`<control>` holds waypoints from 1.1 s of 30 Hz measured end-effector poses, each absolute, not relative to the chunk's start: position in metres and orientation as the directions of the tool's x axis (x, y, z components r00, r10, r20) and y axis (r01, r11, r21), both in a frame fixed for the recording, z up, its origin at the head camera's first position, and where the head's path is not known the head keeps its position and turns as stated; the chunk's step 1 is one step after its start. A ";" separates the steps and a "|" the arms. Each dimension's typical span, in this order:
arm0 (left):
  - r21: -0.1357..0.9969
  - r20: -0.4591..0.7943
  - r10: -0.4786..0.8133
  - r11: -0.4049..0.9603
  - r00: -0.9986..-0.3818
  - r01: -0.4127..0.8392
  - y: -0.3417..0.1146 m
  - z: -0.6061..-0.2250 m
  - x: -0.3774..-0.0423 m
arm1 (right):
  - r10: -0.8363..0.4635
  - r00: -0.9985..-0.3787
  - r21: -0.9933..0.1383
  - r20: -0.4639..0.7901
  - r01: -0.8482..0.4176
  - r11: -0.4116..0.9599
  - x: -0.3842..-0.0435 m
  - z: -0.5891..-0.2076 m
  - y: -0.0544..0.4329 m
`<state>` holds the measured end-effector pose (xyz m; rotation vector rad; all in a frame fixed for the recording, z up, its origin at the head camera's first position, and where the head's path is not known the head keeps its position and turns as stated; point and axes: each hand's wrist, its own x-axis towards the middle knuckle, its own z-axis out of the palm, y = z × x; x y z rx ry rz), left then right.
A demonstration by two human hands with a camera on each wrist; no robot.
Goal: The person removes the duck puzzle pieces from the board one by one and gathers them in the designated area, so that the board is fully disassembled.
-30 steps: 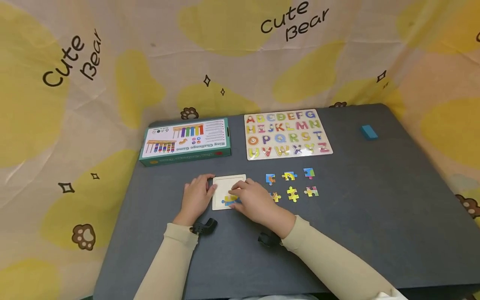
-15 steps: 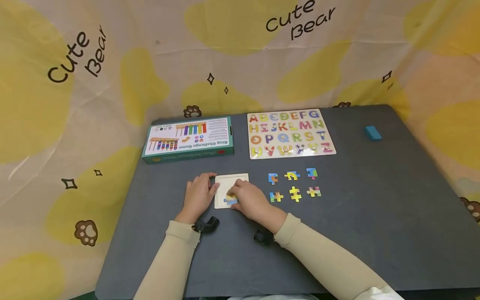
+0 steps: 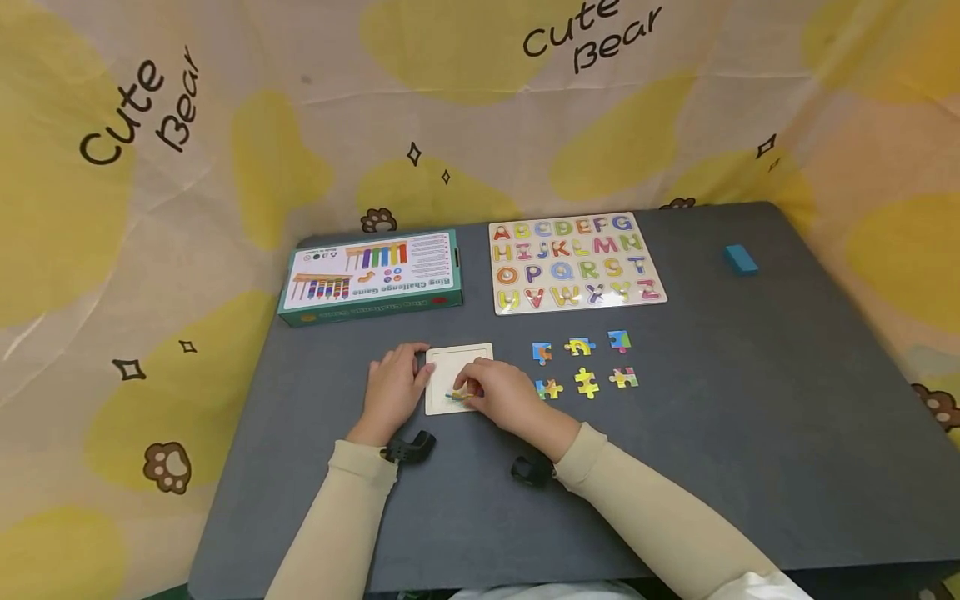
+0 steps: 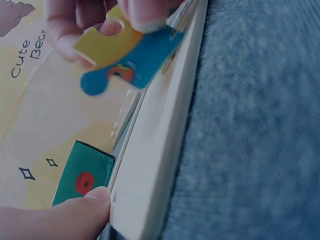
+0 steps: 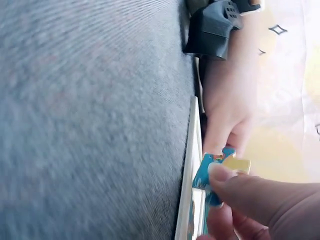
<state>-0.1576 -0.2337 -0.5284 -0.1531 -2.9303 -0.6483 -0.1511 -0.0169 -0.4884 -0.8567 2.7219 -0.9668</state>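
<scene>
A blue and yellow jigsaw piece (image 4: 150,57) is pinched between thumb and fingers of my right hand (image 3: 504,396). In the head view it stands tilted, almost edge-on, over the lower part of a pale square puzzle tray (image 3: 448,363). My left hand (image 3: 392,388) rests at the tray's left side, its thumb (image 4: 60,217) touching the rim and its index finger by the far left corner. Bits of blue show on the tray's floor in the right wrist view; my fingers hide what they belong to. Several loose jigsaw pieces (image 3: 587,382) lie in two rows right of the tray.
Behind the tray are a green Ring Challenge Game box (image 3: 371,277) and an alphabet board (image 3: 577,262). A small blue block (image 3: 741,259) sits at the far right of the grey table (image 3: 712,417). A patterned cloth (image 3: 465,92) hangs along the back.
The jigsaw piece, flatter over the tray before, is now tipped up nearly edge-on. My right hand has shifted slightly left, uncovering a loose piece. The left hand stays at the tray's side.
</scene>
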 end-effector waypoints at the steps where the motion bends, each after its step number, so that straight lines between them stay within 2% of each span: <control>1: 0.413 0.156 0.069 0.901 -0.985 0.129 -0.233 -0.528 -0.158 | -0.551 -0.832 -0.640 0.070 -0.461 0.615 -0.152 -0.487 -0.014; 5: 0.418 0.160 0.065 0.899 -0.985 0.128 -0.233 -0.528 -0.157 | -0.547 -0.829 -0.714 0.115 -0.452 0.535 -0.161 -0.473 0.008; 8: 0.422 0.163 0.061 0.898 -0.985 0.125 -0.236 -0.529 -0.156 | -0.539 -0.827 -0.725 0.160 -0.469 0.505 -0.170 -0.451 0.041; 10: 0.427 0.167 0.057 0.896 -0.984 0.125 -0.238 -0.529 -0.156 | -0.531 -0.830 -0.717 0.172 -0.475 0.511 -0.173 -0.437 0.067; 14: 0.430 0.164 0.058 0.894 -0.985 0.124 -0.241 -0.528 -0.155 | -0.482 -0.869 -0.711 0.112 -0.410 0.572 -0.168 -0.422 0.116; 19: 0.425 0.161 0.057 0.897 -0.985 0.121 -0.242 -0.528 -0.157 | -0.446 -0.894 -0.680 0.051 -0.358 0.640 -0.152 -0.440 0.151; 26: 0.430 0.161 0.063 0.894 -0.985 0.127 -0.240 -0.527 -0.158 | -0.452 -0.892 -0.679 0.002 -0.333 0.655 -0.128 -0.472 0.162; 33: 0.434 0.151 0.077 0.890 -0.986 0.136 -0.236 -0.530 -0.159 | -0.380 -0.923 -0.497 0.055 -0.355 0.792 -0.107 -0.483 0.162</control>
